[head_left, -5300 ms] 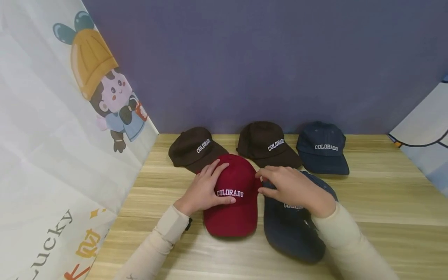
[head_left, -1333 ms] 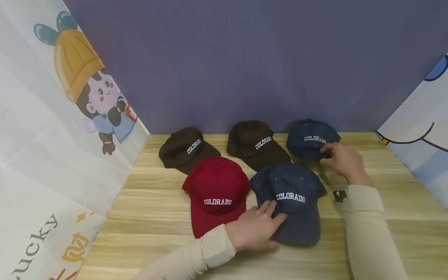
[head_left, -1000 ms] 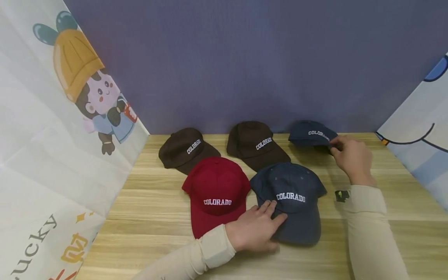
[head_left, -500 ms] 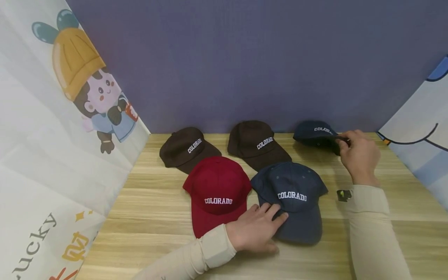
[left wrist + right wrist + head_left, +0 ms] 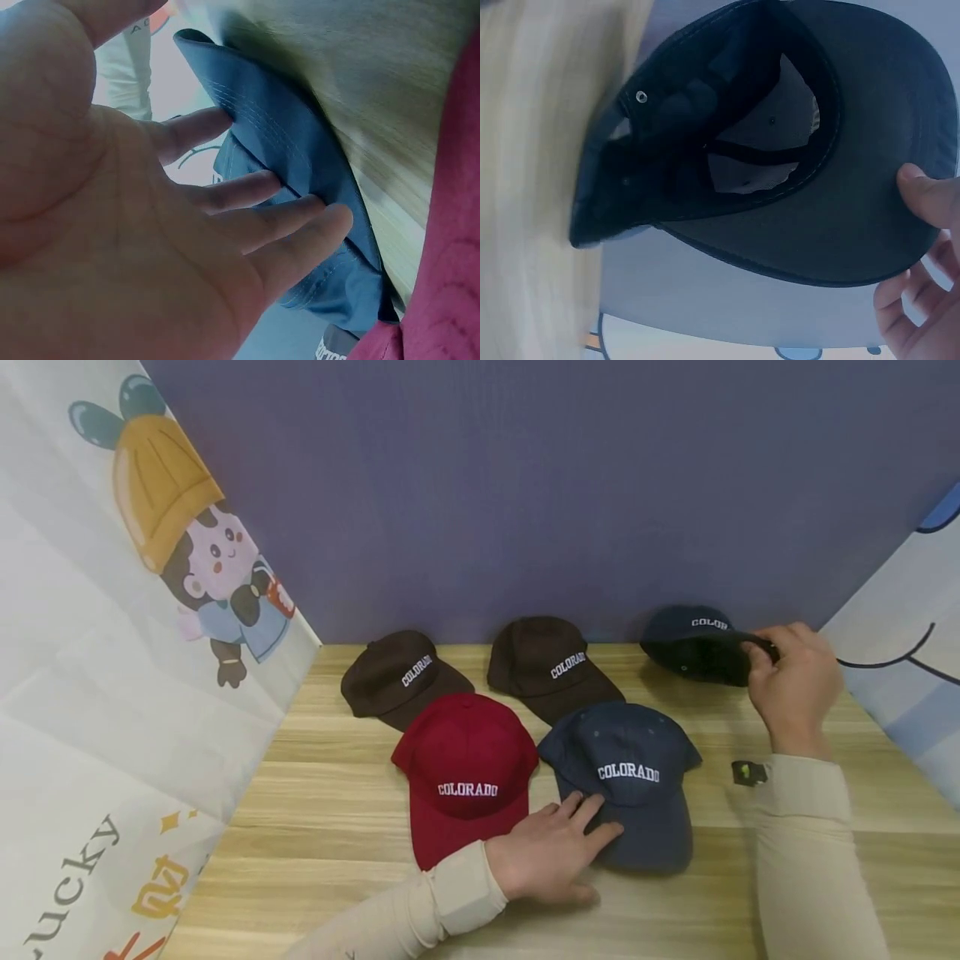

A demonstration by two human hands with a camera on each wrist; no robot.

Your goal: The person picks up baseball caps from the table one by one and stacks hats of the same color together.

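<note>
My right hand point(image 5: 798, 689) pinches the brim of a navy baseball cap point(image 5: 678, 631) at the back right. That brim is tilted up, and the right wrist view shows its dark underside point(image 5: 870, 97) and the hollow crown, thumb on the underside. My left hand point(image 5: 543, 853) lies with fingers spread, its fingertips touching the brim of a second navy cap point(image 5: 633, 739) lettered COLORADO. The left wrist view shows these fingertips against the navy brim point(image 5: 277, 112). Immediately left of this cap sits a red COLORADO cap point(image 5: 465, 747), brim toward me.
Two dark brown caps point(image 5: 390, 672) point(image 5: 534, 660) stand along the back of the wooden table point(image 5: 300, 827), brims angled to the right. A purple-grey panel point(image 5: 487, 502) rises behind them. Printed white sheets point(image 5: 67, 652) flank the table.
Earlier my left hand was on the red cap and my right over the front navy cap, which now sits straighter. Lately my right hand has lifted the back navy cap's brim, moving up and right.
</note>
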